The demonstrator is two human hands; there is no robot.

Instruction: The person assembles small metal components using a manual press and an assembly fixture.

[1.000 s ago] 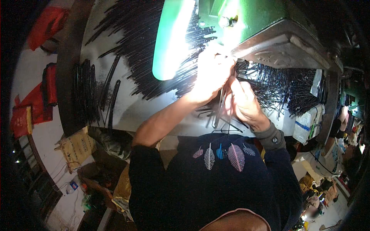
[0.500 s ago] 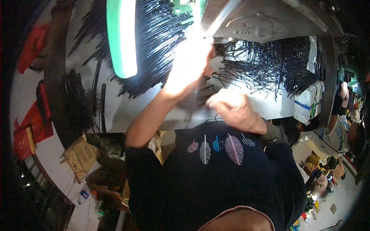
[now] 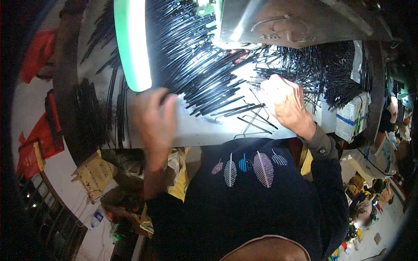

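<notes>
Pale worktop (image 3: 191, 130) spans the middle of the frame, beyond a dark shirt (image 3: 244, 209) printed with 5 feather shapes at lower centre. Left of centre, the left hand (image 3: 156, 119) is motion-blurred over the worktop, thumb and fingers parted. Right of centre, the right hand (image 3: 285, 102) is curled near bent black rods (image 3: 254, 119); I cannot tell whether it grips any. Straight black rods (image 3: 213, 89) lie massed from centre to upper left, under a glowing green-edged lamp (image 3: 130, 48). Dark machine casing (image 3: 296, 26) fills the upper right.
</notes>
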